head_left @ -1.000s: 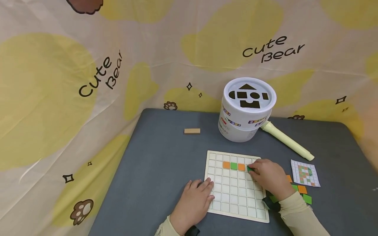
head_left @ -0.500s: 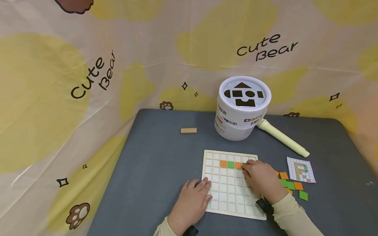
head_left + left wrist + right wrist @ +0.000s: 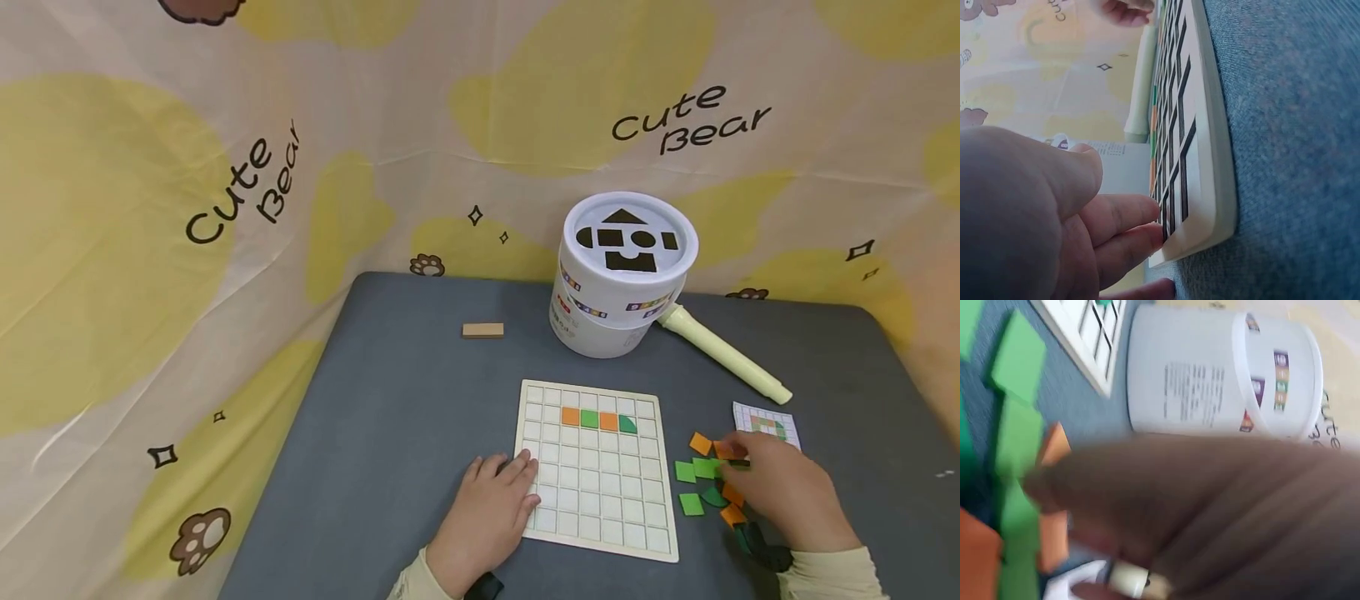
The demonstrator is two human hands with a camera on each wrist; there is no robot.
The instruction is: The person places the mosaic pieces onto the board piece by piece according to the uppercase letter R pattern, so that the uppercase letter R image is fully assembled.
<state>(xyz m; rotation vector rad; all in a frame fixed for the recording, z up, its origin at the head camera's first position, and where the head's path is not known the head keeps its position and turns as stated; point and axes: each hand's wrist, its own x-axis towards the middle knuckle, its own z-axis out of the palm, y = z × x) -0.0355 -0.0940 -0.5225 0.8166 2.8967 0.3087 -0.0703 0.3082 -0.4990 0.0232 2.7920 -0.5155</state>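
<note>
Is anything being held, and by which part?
The left hand only touches the board's left edge; the right hand is at the tiles, its hold unclear.

Under your left fingers (image 3: 522, 460), at its left edge, the square cream-rimmed board (image 3: 568, 503) with a white grid lies flat. Beyond them, its second-farthest row bears an orange square tile (image 3: 571, 416), a bright green square tile (image 3: 589, 419), another orange square and a dark green quarter-round tile (image 3: 627, 425). Around your right fingers (image 3: 742, 442), loose orange and green square tiles (image 3: 692, 505) lie scattered, some touching, with a loose dark green rounded tile (image 3: 713, 497) among them.
</note>
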